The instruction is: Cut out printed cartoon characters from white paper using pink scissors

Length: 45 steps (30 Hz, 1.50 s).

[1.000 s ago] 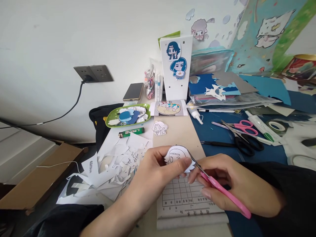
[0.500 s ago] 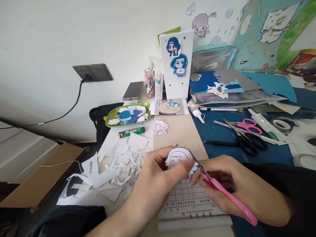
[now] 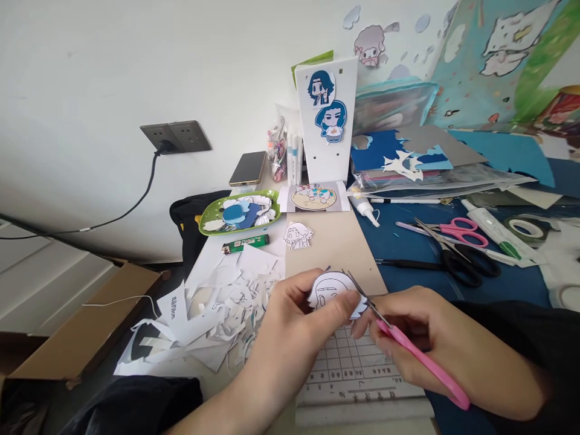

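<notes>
My left hand (image 3: 299,326) pinches a paper cutout of a cartoon head (image 3: 330,287) between thumb and fingers, its thumb lying across the drawing. In my right hand (image 3: 421,344) are pink-handled scissors (image 3: 423,362), with the blades against the cutout's right edge. Part of the blades is hidden by the paper and my fingers. Beneath both hands lies a printed form with a grid (image 3: 347,368). Another cartoon cutout (image 3: 298,236) rests flat on the beige board (image 3: 335,244) just beyond them.
White paper scraps (image 3: 222,314) pile up on the left. Behind them are a green lighter (image 3: 247,243), a green tray (image 3: 203,226) of cutouts and a phone (image 3: 248,168). Black scissors (image 3: 466,263), another pink pair (image 3: 469,232) and a glue bottle (image 3: 366,211) lie right.
The whole view has shifted slightly, so surroundings appear a little further right. Both hands keep their holds on the cutout and the scissors, with barely any other movement.
</notes>
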Tool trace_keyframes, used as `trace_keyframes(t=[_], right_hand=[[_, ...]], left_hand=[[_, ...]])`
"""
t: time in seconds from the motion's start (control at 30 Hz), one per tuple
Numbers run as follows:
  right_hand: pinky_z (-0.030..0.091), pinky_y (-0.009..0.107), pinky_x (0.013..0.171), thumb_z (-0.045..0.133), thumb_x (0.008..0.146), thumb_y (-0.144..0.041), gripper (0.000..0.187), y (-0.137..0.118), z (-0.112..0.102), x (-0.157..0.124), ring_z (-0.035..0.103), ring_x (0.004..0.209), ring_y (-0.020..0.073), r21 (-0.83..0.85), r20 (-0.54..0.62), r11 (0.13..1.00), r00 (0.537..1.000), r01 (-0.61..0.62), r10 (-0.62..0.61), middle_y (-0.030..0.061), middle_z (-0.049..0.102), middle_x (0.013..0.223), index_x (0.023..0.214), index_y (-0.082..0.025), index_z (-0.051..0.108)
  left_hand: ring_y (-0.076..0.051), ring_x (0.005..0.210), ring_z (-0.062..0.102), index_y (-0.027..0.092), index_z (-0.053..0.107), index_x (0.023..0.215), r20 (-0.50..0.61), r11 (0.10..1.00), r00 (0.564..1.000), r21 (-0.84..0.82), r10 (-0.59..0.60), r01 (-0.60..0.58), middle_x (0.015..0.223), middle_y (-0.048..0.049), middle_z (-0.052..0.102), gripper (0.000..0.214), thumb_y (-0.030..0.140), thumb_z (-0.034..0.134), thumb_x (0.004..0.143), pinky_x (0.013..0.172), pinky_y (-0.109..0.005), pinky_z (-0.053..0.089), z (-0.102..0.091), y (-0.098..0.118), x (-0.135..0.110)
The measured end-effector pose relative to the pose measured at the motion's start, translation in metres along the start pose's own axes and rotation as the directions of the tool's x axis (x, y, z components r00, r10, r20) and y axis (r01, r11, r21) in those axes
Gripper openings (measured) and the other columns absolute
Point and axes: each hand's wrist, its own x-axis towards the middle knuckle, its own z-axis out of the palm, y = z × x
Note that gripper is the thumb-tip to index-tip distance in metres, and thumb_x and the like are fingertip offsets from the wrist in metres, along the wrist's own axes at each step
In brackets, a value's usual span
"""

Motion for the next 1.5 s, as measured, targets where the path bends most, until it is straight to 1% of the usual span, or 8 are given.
trace_keyframes(t=[0.27,0.37,0.5,0.63,0.73,0.93,1.13,1.5], right_hand=[[0.033,0.019,0.045,0.052,0.066,-0.001,0.030,0.004,-0.002,0.004,0.038,0.049,0.0087,-0.070,-0.007,0.997,1.000,0.025,-0.026,-0.0076,0.043,0.055,0.083,-0.019,0.068],[0.035,0.020,0.046,0.053,0.067,-0.002,0.026,0.000,-0.003,0.003,0.042,0.050,0.0094,-0.032,0.012,0.999,1.000,0.013,-0.013,-0.0063,0.049,0.057,0.083,-0.018,0.067],[0.039,0.021,0.051,0.060,0.073,-0.009,0.015,-0.007,-0.005,0.000,0.041,0.054,0.0098,0.064,0.073,0.997,0.996,-0.053,0.049,-0.0062,0.046,0.061,0.085,-0.017,0.064],[0.042,0.023,0.060,0.071,0.075,-0.025,0.020,-0.009,-0.008,-0.001,0.043,0.063,0.0124,0.188,0.156,0.982,0.988,-0.014,-0.015,-0.0042,0.047,0.070,0.090,-0.017,0.061],[0.040,0.024,0.060,0.072,0.075,-0.028,0.021,-0.007,-0.009,-0.001,0.042,0.066,0.0133,0.199,0.166,0.980,0.985,0.004,-0.038,-0.0042,0.044,0.071,0.087,-0.018,0.058],[0.038,0.025,0.058,0.069,0.075,-0.024,0.017,-0.009,-0.008,-0.001,0.039,0.064,0.0134,0.112,0.130,0.994,0.991,0.020,-0.034,-0.0046,0.041,0.069,0.079,-0.019,0.053],[0.028,0.023,0.051,0.055,0.069,-0.002,0.021,-0.014,-0.003,0.000,0.031,0.058,0.0101,0.118,0.098,0.993,0.995,-0.020,0.008,-0.0071,0.034,0.063,0.066,-0.020,0.045],[0.026,0.022,0.047,0.052,0.070,0.001,0.020,-0.004,-0.001,0.000,0.028,0.055,0.0094,0.086,0.077,0.996,0.997,-0.027,0.021,-0.0074,0.035,0.061,0.071,-0.019,0.055]], left_hand=[[-0.011,0.058,0.043,0.017,0.061,0.062,-0.032,0.998,0.999,0.056,-0.018,0.020,0.058,0.0033,0.053,0.024,0.030,0.070,0.079,0.055,-0.022,0.035,-0.006,0.001,0.003],[-0.012,0.057,0.044,0.017,0.061,0.060,-0.042,0.996,0.999,0.085,-0.008,0.011,0.057,0.0033,0.054,0.023,0.030,0.070,0.078,0.054,-0.023,0.034,-0.008,0.005,0.004],[-0.011,0.056,0.043,0.016,0.060,0.059,0.003,0.997,1.000,0.067,-0.029,0.028,0.057,0.0038,0.053,0.025,0.029,0.072,0.077,0.055,-0.022,0.034,-0.009,0.005,0.004],[-0.011,0.059,0.047,0.016,0.062,0.061,0.036,0.998,0.997,-0.027,-0.062,0.063,0.059,0.0030,0.058,0.019,0.023,0.073,0.076,0.059,-0.022,0.038,-0.008,0.000,0.003],[-0.013,0.063,0.051,0.016,0.063,0.062,0.059,0.995,0.995,-0.053,-0.079,0.083,0.061,0.0011,0.062,0.018,0.021,0.071,0.077,0.062,-0.023,0.040,-0.006,-0.001,0.002],[-0.014,0.063,0.053,0.016,0.065,0.060,0.080,0.996,0.994,-0.045,-0.070,0.074,0.062,-0.0004,0.062,0.020,0.023,0.070,0.078,0.063,-0.025,0.041,-0.004,0.000,0.000],[-0.016,0.062,0.054,0.016,0.066,0.061,0.041,0.996,0.996,-0.017,-0.084,0.085,0.063,-0.0022,0.065,0.025,0.031,0.067,0.081,0.062,-0.027,0.041,-0.003,-0.003,0.000],[-0.013,0.060,0.050,0.016,0.063,0.058,0.006,0.991,0.997,-0.106,-0.080,0.080,0.061,0.0003,0.059,0.027,0.027,0.067,0.082,0.062,-0.025,0.041,-0.001,-0.006,-0.002]])
